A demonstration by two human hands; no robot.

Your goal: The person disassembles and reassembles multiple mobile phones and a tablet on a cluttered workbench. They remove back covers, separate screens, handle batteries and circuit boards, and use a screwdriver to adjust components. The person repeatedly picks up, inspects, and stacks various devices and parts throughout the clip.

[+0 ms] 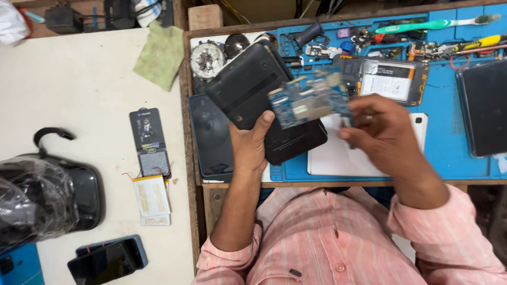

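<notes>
1. left hand (249, 143) clamped on the lower edge of a black device shell (264, 100), thumb across the upper face and fingers hidden beneath; held raised off the blue work mat (449, 153), seemingly to leave its face open to the other hand.
2. right hand (381, 129) pinching the right end of a blue circuit board (310, 100) between thumb and fingertips, other fingers curled in; gripped at the edge, likely to spare the parts on the board's face.
3. board blurred, so fine detail unreadable; hanging just above the shell's upper right part, whether touching it or apart cannot be told.
4. shell's long axis running diagonally, from upper left by the round metal parts (207, 59) down to lower right near the white sheet (338, 155); broad face turned up toward the camera.
5. board's long axis nearly level across the view, tilted a little up at the right, flat face upward; crossing the shell's axis at a slant rather than lying along it.
6. around them on the mat: an opened phone with white battery (388, 79) just behind the board, a green toothbrush (433, 24) at the far edge, a dark tablet (483, 108) at right.
7. well apart on the white table (79, 79) at left: a green cloth (161, 53), a flat battery pack (151, 196), a dark phone (105, 261).
</notes>
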